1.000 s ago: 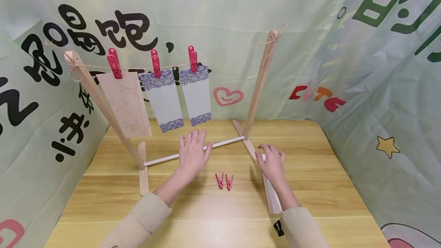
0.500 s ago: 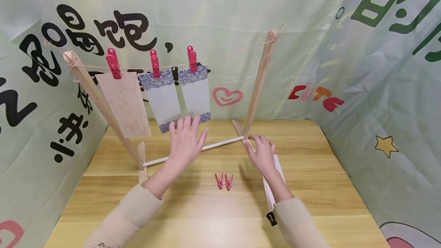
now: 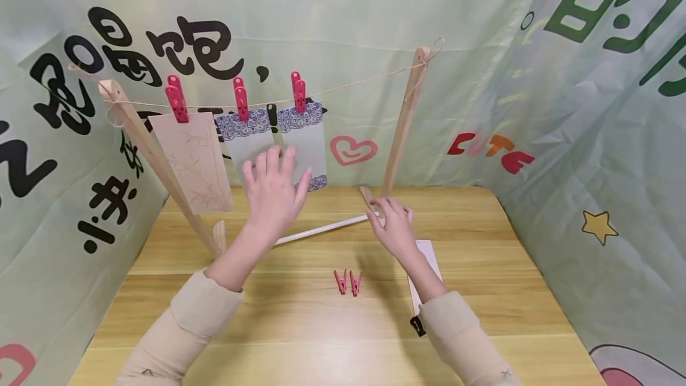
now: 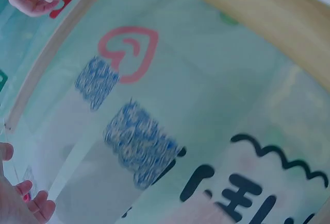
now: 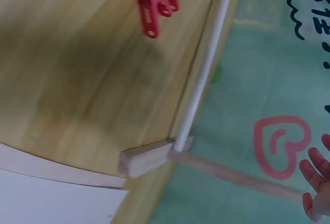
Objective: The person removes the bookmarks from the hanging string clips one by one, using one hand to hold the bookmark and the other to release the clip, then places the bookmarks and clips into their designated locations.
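1. Thin beige string (image 3: 370, 80) stretches between the tops of two pale wooden posts (image 3: 404, 124), presumably to give light paper a line to hang from
2. Pink plastic pegs (image 3: 242, 100) pinch a pink leaf-patterned paper card (image 3: 193, 159) and two blue-bordered white paper cards (image 3: 311, 139) by their tops, so all three hang below the string
3. Left hand (image 3: 276, 195), fingers spread, is below the string in front of the blue-bordered cards, gripping nothing; whether it touches them I cannot tell
4. Right hand (image 3: 395, 228), fingers loosely bent, thumb apart, is low beneath the string's right end; nothing shows in it
5. Two loose pink pegs (image 3: 340, 282) lie on the light wooden table (image 3: 311, 338), nearer the person than the string, probably for easy reach
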Tool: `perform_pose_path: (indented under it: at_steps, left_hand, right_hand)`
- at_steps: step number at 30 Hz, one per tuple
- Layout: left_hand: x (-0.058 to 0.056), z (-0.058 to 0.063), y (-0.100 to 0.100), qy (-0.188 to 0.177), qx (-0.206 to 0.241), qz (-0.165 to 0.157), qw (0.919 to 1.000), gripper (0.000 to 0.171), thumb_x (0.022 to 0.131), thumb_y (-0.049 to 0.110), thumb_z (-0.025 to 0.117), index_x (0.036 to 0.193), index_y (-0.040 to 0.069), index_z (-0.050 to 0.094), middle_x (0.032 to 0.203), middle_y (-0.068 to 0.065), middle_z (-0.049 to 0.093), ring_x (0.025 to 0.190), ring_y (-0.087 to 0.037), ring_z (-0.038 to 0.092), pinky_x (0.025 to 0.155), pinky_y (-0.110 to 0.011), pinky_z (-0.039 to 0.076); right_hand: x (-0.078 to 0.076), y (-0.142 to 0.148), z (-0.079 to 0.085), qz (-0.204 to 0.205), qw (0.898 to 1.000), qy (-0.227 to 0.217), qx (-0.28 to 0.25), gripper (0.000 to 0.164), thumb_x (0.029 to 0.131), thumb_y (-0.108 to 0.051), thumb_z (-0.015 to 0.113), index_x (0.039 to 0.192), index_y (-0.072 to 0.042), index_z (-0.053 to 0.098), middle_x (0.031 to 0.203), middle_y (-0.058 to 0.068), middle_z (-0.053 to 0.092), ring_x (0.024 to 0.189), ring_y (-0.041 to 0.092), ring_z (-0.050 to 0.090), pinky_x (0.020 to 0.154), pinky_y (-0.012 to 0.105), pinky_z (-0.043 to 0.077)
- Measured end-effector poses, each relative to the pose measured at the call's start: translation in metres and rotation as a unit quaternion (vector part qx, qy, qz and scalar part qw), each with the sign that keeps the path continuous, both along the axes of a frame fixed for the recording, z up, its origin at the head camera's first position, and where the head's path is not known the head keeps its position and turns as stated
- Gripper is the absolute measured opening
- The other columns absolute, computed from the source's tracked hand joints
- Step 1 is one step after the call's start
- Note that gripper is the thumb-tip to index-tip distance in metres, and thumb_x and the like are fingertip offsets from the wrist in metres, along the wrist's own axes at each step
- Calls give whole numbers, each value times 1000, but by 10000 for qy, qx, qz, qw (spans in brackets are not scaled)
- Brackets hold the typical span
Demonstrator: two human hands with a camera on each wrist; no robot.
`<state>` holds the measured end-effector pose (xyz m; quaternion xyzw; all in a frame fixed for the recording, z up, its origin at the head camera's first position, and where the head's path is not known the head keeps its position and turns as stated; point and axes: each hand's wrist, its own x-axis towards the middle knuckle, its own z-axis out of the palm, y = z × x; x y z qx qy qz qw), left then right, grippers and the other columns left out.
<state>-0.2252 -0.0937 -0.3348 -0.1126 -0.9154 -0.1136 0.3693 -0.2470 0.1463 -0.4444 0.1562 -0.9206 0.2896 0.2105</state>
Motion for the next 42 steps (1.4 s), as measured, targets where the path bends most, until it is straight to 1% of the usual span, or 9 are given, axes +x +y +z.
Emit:
perform_pose_path:
  at_steps: [5,10,14,20,24,28,34,40,42]
  left_hand:
    - [-2,16,-1,210,-16,37,9998,47,92,44,39,122,8,42,114,-16,43,102,-33,37,86,-50,22]
    - [-4,26,-2,415,-144,55,9990,46,93,44,37,123,8,39,114,-16,41,102,-33,36,85,-50,22]
    - [-6,34,-3,576,-219,53,9981,45,94,43,35,121,8,38,113,-16,40,102,-33,35,85,-50,22]
    - [-11,49,-4,963,-205,28,9951,44,93,42,38,120,8,41,113,-17,42,100,-34,37,84,-50,22]
    - [-14,60,-4,1157,-241,143,9929,44,93,42,39,121,8,43,113,-16,43,101,-33,38,85,-50,22]
    - [-16,66,-4,1228,-342,219,9916,44,94,42,38,122,8,42,114,-16,42,101,-33,38,87,-50,22]
    - [-19,73,-3,1324,-524,222,9896,44,95,42,33,123,9,40,113,-15,42,103,-32,37,88,-51,22]
    - [-22,83,-1,1582,-721,176,9846,41,95,40,36,121,9,43,114,-15,43,104,-31,38,90,-49,22]
    - [-24,86,0,1643,-725,155,9836,40,95,39,36,121,9,44,114,-15,44,104,-31,38,92,-49,21]
  right_hand:
    - [-6,-10,11,179,9998,73,96,25,89,-24,59,108,-8,61,105,7,58,101,25,53,91,51,25]
    - [-10,-19,19,310,9993,121,184,25,89,-24,59,109,-10,59,107,7,58,102,26,53,93,54,24]
    - [-14,-24,25,388,9988,87,291,25,91,-27,55,109,-10,58,108,7,57,103,26,51,93,53,23]
    - [-19,-31,33,556,9980,76,300,25,91,-27,55,110,-11,58,107,6,57,102,24,50,89,48,24]
    - [-22,-37,39,609,9976,48,313,26,92,-28,53,112,-11,57,109,6,56,103,24,50,90,48,25]
    - [-24,-43,44,617,9975,7,331,28,93,-29,52,113,-11,57,110,6,56,105,23,49,92,48,25]
    - [-27,-50,50,692,9970,12,345,27,93,-29,51,113,-12,56,111,5,55,107,21,48,92,48,24]
    - [-29,-54,53,720,9967,-53,365,31,95,-33,47,116,-12,55,114,5,54,109,21,47,94,48,23]
    - [-29,-55,54,745,9965,-63,380,33,95,-35,46,117,-12,54,115,5,54,109,21,47,93,47,24]
